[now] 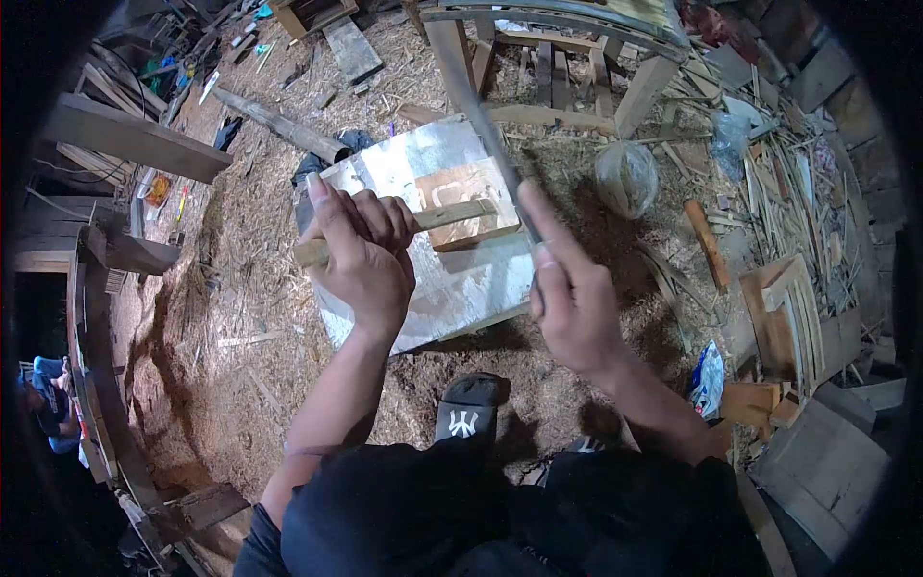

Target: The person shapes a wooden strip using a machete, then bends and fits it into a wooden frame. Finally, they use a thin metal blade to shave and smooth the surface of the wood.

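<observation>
A narrow wooden stick (452,213) is gripped in my left hand (361,245), its far end over a small wooden block (473,183). The block lies on a pale, paint-smeared board (433,298). My right hand (572,293) is closed round the lower end of a long, flat blade (481,120), blurred along its length. The blade slants up and to the left past the block's right edge. Whether it touches the stick I cannot tell. My right index finger lies along the blade.
Wood shavings cover the ground. A clear plastic bag (627,180) lies right of the board, near an orange-brown wood piece (708,245). A wooden frame (567,113) stands beyond. At the far left edge another person (53,404) is partly visible.
</observation>
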Tool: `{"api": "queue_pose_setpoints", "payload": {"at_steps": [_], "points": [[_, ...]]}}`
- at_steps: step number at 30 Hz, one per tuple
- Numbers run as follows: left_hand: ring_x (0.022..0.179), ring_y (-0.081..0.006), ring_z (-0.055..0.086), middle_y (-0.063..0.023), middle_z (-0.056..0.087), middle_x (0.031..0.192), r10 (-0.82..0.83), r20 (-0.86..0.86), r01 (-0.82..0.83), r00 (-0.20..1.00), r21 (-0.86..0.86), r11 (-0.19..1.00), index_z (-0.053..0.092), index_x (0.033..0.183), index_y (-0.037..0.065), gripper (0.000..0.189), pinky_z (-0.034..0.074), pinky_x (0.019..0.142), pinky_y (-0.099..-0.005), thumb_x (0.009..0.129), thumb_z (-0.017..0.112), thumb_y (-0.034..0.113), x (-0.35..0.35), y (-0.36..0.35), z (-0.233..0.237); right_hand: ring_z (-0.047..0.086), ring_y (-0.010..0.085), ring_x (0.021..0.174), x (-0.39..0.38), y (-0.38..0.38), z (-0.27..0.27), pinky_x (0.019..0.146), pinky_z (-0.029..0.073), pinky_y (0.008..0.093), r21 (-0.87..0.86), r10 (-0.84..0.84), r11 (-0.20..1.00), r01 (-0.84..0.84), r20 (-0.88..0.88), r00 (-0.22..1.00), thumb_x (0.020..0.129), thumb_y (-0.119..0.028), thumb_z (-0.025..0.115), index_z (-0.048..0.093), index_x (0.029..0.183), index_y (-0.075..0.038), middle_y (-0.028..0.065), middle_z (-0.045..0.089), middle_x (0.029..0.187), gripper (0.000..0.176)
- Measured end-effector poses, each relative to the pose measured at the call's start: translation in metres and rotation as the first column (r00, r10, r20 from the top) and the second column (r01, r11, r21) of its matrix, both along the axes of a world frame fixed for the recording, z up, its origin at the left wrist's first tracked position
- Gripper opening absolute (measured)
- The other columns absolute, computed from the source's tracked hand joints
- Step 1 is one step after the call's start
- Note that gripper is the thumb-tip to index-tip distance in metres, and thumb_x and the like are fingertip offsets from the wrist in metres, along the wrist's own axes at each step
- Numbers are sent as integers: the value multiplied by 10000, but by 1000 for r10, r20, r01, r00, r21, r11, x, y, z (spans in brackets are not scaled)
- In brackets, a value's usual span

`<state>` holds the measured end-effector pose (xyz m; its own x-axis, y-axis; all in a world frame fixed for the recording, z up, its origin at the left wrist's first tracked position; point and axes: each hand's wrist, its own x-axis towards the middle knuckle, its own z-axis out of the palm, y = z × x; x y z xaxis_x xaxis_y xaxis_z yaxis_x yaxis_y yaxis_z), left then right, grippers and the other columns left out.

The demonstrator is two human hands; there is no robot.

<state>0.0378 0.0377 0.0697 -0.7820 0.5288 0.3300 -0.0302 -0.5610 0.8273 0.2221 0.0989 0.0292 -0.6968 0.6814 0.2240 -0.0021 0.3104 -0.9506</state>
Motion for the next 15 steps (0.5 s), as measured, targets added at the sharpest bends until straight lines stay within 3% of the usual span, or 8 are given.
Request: {"api": "queue_pose_setpoints", "payload": {"at_steps": [1,2,4,6,8,12,14,15], "points": [[398,-111,168,23,231,480,7,-5,-7,1000,-4,1000,300,605,160,529,221,437,-297,1071,415,383,0,0,0,447,67,462,-5,-1,8,427,418,225,47,-90,994,103,-218,972,1045,-130,348,361,1522,-74,111,606,1357,480],[398,-110,169,23,231,481,12,-11,-12,1000,-9,1000,300,605,158,530,220,435,-297,1071,415,384,1,0,1,447,67,462,-4,-1,7,427,418,225,46,-89,994,101,-216,972,1045,-130,348,361,1522,-74,111,606,1357,480],[396,-110,172,22,231,480,-2,-22,2,1000,-7,1000,305,607,156,528,221,432,-298,1071,415,382,1,1,1,472,88,454,-3,-4,0,411,422,236,51,-122,985,166,-477,870,1029,-131,375,370,1520,-86,125,660,1282,494],[395,-110,175,22,231,480,-15,-32,15,999,-3,1000,310,609,154,525,221,428,-300,1071,415,380,3,0,1,558,142,476,-3,-13,-42,476,484,312,88,-44,995,44,-1,999,1028,-107,409,308,1557,-172,151,702,788,542],[373,-123,253,-8,291,461,-27,24,26,999,59,998,354,642,99,477,261,408,-310,1082,412,274,3,1,1,562,167,471,-3,-15,-45,483,500,329,-45,33,999,-18,357,934,1044,-137,395,323,1552,-254,114,661,718,526],[378,-125,266,-11,295,465,-36,1,36,999,88,995,354,652,95,468,262,403,-314,1081,420,268,-5,3,-2,507,140,435,-4,-6,-25,441,478,315,-225,82,974,-33,210,974,1060,-173,381,323,1548,-298,53,548,612,507],[381,-126,278,-14,308,469,-30,46,27,998,68,997,351,656,95,463,267,402,-316,1083,417,260,-7,5,1,391,93,409,-2,5,13,381,401,262,-718,231,696,-13,206,951,1085,-224,350,329,1539,-350,-4,437,609,472],[390,-122,282,-22,325,473,-27,36,25,999,68,997,353,648,85,475,270,411,-314,1086,405,260,-7,4,2,405,84,410,-2,13,13,375,414,258,-760,263,650,-26,193,945,1087,-238,348,314,1541,-360,-5,446,611,471]]}}
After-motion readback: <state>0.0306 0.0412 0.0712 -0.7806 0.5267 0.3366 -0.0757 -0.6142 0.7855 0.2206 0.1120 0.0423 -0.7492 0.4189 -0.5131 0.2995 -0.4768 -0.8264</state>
